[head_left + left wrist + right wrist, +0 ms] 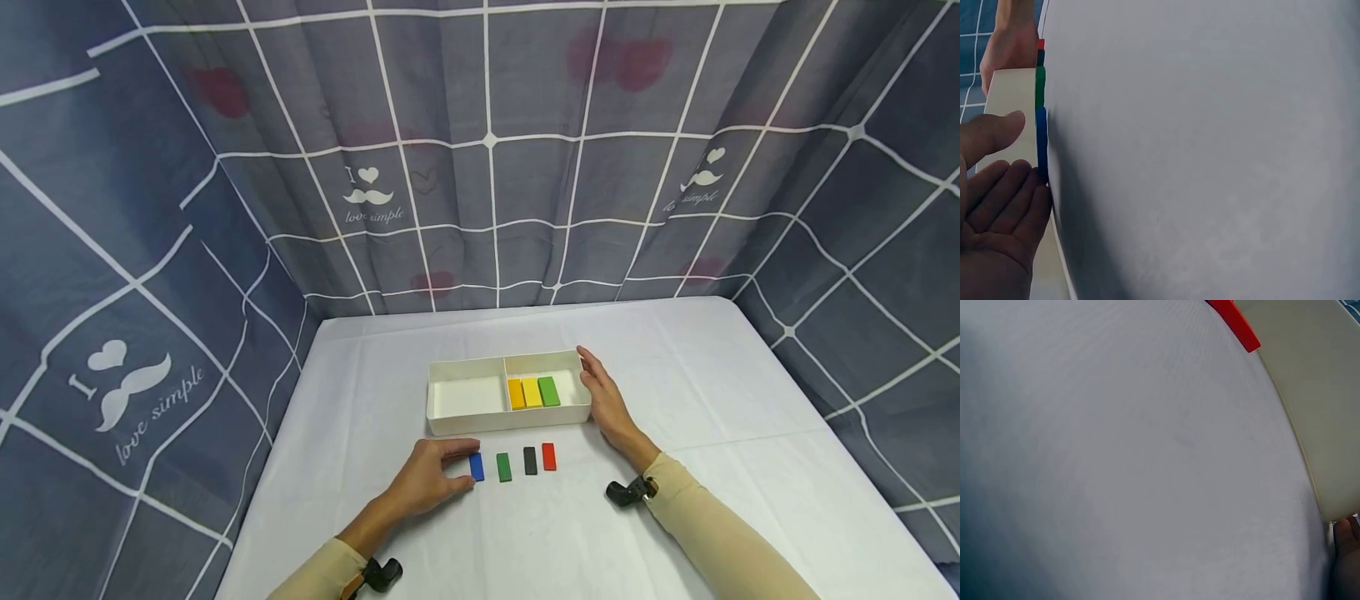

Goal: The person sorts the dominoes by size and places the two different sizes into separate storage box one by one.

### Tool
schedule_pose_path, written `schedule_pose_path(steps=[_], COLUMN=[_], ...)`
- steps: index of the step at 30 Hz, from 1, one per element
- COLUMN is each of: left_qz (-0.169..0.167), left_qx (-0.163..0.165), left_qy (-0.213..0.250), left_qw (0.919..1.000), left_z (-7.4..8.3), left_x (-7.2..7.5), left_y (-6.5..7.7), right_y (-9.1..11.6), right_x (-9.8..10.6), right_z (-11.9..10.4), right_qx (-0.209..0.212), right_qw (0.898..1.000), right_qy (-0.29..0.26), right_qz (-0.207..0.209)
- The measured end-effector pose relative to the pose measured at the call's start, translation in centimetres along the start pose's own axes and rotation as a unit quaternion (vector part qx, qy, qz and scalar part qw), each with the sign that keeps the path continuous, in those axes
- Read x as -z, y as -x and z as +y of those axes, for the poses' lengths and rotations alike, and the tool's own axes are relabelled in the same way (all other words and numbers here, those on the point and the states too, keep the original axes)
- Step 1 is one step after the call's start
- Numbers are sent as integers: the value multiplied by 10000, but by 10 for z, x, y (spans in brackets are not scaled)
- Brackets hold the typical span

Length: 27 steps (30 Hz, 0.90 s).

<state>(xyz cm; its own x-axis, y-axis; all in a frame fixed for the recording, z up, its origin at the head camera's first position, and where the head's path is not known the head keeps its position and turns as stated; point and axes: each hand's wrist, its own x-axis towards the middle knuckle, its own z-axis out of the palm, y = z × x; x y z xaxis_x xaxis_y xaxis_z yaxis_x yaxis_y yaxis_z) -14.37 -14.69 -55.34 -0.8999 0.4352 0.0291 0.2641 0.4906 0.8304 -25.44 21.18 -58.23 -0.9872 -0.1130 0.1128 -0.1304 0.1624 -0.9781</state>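
Note:
My left hand (429, 481) is around a flat blue block (477, 467) on the white table, its thumb and fingers spread to either end. In the left wrist view the thumb stands apart from the blue block (1042, 140), while the fingertips are close to its near end; contact is unclear. A green block (504, 467), a black block (530, 461) and a red block (549, 457) lie in a row to the right. My right hand (609, 407) rests with extended fingers against the right end of a white two-compartment box (468, 426).
The box's right compartment holds an orange block (516, 394), a yellow block (532, 392) and a light green block (549, 392) side by side. A white cloth (570, 533) covers the table. Dark checked curtains (450, 192) hang behind and at both sides.

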Motion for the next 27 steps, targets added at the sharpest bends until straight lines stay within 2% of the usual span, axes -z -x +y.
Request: schedule_pose_path(steps=[5,8,19,27], left_qz=[15,14,136,141], left_qx=[-94,-127,-293,-308], left_qy=[-504,-634,-968,-1006], left_qw=[9987,9979,9948,9944], left_z=[4,5,6,7], left_x=[-1,-1,-9,-9], left_y=[-1,-2,-3,-2], right_y=[1,1,0,1], right_x=[1,0,1,1], right_z=[2,2,3,3], right_qx=[-17,-14,-15,19], right_qw=[10000,10000,9999,10000], right_qy=[49,79,93,78], right_qz=[29,42,33,-2])
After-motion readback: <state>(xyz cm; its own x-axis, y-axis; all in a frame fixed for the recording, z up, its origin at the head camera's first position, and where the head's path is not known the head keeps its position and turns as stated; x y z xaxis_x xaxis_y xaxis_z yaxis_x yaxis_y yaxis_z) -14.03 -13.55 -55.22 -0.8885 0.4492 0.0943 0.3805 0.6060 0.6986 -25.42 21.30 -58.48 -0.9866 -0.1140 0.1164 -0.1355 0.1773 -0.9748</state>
